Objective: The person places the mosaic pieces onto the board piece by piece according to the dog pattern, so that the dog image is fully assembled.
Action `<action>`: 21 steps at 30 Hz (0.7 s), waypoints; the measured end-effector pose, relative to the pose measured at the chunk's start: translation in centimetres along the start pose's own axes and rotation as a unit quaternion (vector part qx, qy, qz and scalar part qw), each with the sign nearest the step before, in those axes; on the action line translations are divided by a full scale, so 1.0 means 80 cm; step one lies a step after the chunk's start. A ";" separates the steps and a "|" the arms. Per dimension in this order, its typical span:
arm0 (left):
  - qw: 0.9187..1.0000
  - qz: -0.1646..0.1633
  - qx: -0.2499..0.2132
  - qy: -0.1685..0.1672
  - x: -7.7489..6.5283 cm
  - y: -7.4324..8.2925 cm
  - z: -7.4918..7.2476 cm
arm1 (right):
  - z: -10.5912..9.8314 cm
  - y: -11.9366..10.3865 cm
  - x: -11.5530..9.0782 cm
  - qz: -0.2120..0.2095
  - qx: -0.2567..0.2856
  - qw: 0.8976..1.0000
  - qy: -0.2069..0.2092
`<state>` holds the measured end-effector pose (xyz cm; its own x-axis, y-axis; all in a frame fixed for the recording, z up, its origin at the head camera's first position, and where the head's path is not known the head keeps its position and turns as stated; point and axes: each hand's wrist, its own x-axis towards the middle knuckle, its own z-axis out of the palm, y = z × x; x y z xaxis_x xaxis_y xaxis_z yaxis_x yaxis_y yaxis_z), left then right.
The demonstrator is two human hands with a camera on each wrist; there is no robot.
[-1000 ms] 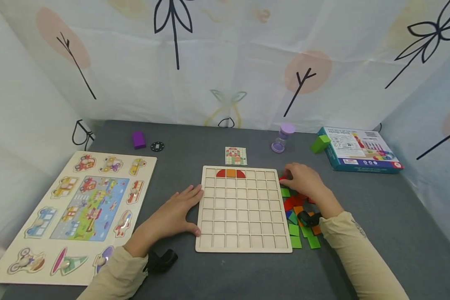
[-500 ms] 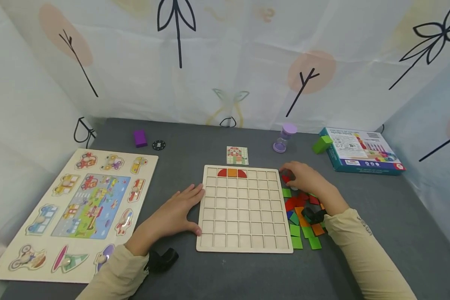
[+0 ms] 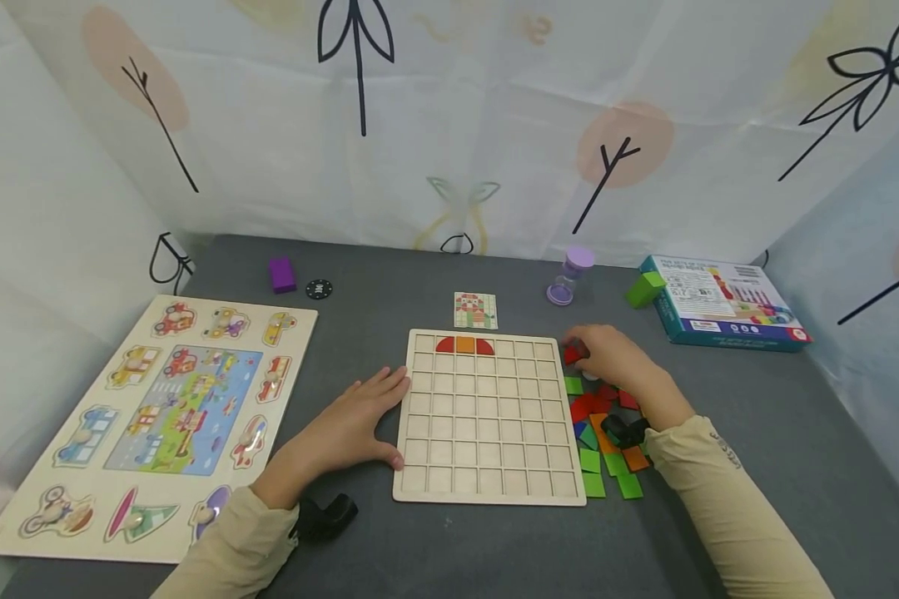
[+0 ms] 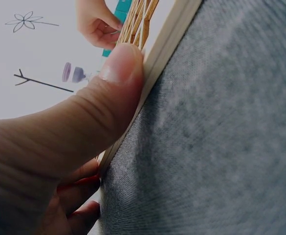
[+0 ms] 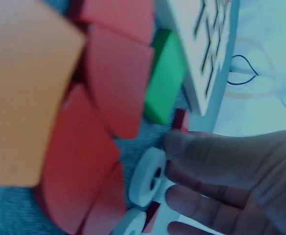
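Observation:
A wooden grid board [image 3: 487, 420] lies mid-table, with two red quarter-round tiles [image 3: 444, 344] and an orange square tile [image 3: 464, 344] between them in its top row. My left hand [image 3: 350, 420] rests against the board's left edge, fingers stretched out; its thumb [image 4: 121, 68] presses on the rim in the left wrist view. Off the board's upper right side, my right hand [image 3: 607, 359] pinches a red tile [image 5: 181, 119] between thumb and index finger; the index fingertip is hidden in the right wrist view. White round eye pieces [image 5: 147, 177] lie just below those fingers.
Loose tiles, including a green one [image 3: 589, 460], lie right of the board. A small pattern card [image 3: 475, 310] and a sand timer [image 3: 569, 276] stand behind it. A teal game box [image 3: 727, 301] and green block [image 3: 645, 289] sit back right; a picture puzzle [image 3: 285, 391] lies left.
My right hand has shifted slightly back from the board's edge, and the red tile at its fingers shows more fully. My left hand stays on the board.

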<state>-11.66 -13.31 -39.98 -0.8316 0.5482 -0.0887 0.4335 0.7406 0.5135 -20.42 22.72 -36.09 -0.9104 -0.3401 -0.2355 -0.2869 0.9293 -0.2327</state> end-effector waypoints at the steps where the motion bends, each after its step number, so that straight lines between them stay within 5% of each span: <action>1: 1.000 0.000 0.001 0.001 0.000 0.000 0.000 | 0.000 0.000 0.000 -0.002 -0.008 1.000 0.002; 12: 1.000 0.001 0.000 0.002 0.000 0.000 0.000 | -0.004 -0.017 0.000 -0.001 -0.076 0.995 0.070; 21: 1.000 0.008 0.006 0.009 0.000 -0.002 0.002 | -0.001 -0.120 0.031 -0.103 -0.095 0.987 0.082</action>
<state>-11.68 -13.41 -40.19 -0.8311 0.5524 -0.0645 0.4505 0.7366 0.5045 -19.93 12.98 -34.40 -0.8581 -0.5117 -0.0421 -0.5080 0.8581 -0.0748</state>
